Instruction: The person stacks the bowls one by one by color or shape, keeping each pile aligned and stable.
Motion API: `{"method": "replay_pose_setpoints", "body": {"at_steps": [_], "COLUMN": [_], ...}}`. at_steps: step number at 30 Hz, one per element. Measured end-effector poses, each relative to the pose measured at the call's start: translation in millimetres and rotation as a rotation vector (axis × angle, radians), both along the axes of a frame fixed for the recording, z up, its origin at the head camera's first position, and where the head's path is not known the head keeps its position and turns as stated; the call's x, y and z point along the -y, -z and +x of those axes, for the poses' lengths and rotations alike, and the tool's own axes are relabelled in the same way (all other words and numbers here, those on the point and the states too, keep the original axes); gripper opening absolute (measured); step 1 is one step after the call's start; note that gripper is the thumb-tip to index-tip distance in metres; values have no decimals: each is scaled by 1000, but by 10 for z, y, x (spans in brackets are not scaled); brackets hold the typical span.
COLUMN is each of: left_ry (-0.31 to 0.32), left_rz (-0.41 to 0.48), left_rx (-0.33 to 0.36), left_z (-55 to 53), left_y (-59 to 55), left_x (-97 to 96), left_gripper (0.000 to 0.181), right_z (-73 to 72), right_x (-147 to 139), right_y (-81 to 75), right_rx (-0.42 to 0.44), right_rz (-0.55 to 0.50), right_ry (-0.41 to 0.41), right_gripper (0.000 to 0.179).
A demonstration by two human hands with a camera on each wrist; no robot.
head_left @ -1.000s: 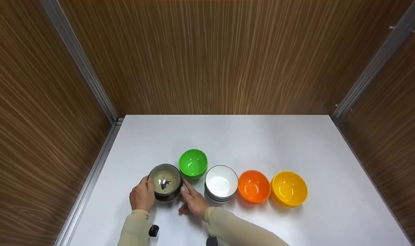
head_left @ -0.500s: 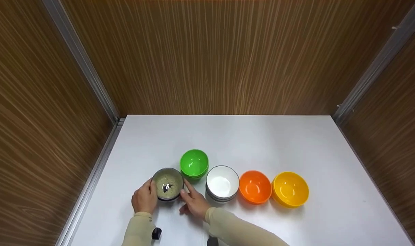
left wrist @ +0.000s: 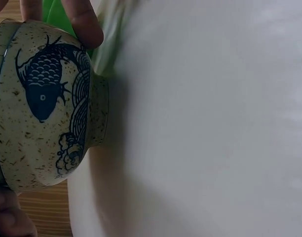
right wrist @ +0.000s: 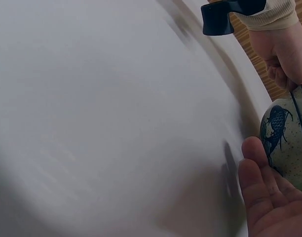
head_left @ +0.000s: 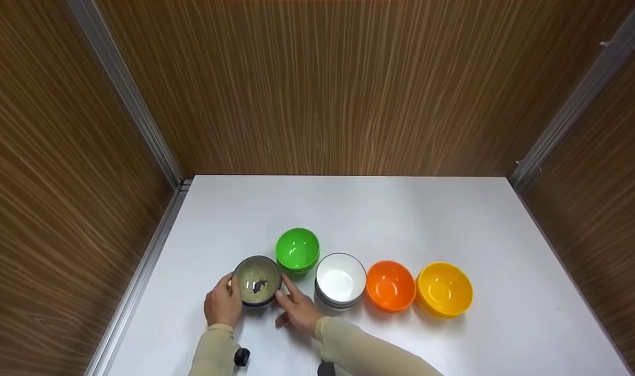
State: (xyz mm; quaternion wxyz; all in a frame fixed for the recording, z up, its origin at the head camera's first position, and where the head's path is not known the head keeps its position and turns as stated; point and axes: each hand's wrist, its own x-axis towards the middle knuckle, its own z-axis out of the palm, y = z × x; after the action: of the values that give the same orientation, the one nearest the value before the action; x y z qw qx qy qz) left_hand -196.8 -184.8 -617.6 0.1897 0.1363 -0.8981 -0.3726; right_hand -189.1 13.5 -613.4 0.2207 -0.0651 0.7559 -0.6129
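Observation:
A speckled bowl [head_left: 256, 280] with a blue fish pattern stands at the left of the row, its sides more visible in the left wrist view. It appears nested in another bowl of the same kind [left wrist: 40, 108]. My left hand [head_left: 223, 303] grips the upper bowl's left side by the rim. From the right, my right hand [head_left: 300, 312] rests extended fingers against the stack's side; in the right wrist view those fingers [right wrist: 254, 180] lie nearly straight along the patterned wall. Most of my left hand is outside the left wrist view.
Green bowls [head_left: 297, 250] stand stacked just behind, close to my right fingertips. Rightward follow a stack of white bowls with dark rims [head_left: 340, 279], orange [head_left: 390, 286] and yellow bowls [head_left: 445, 290]. Wood-grain panels [head_left: 338, 89] enclose the white table [head_left: 390, 209].
The upper speckled bowl has come down, slightly right and nearer, into the one beneath, which showed below it a second ago. My left hand moved with it; my right hand has barely shifted.

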Motion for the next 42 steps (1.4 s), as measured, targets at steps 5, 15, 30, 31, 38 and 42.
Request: {"method": "replay_pose_setpoints", "body": {"at_steps": [5, 15, 30, 31, 38, 42], "left_ry": [8, 52, 40, 44, 185, 292], "left_rz": [36, 74, -37, -47, -133, -207], "left_rx": [17, 19, -109, -138, -239, -198], "left_z": [-28, -56, -32, -28, 30, 89], "left_y": [-13, -40, -273, -319, -734, -977], "left_x": [-8, 4, 120, 127, 110, 66], "left_gripper": [26, 29, 29, 30, 43, 56], "right_z": [-5, -17, 94, 110, 159, 118], "right_x": [-24, -57, -170, -215, -792, -1243], "right_y": [-6, -23, -429, -487, -905, -1091], "right_rx": [0, -23, -233, -270, -455, -496], "right_rz": [-29, 13, 141, 158, 195, 134], "right_ry": [6, -37, -227, -263, -419, -373], "right_gripper": [64, 69, 62, 61, 53, 46]}}
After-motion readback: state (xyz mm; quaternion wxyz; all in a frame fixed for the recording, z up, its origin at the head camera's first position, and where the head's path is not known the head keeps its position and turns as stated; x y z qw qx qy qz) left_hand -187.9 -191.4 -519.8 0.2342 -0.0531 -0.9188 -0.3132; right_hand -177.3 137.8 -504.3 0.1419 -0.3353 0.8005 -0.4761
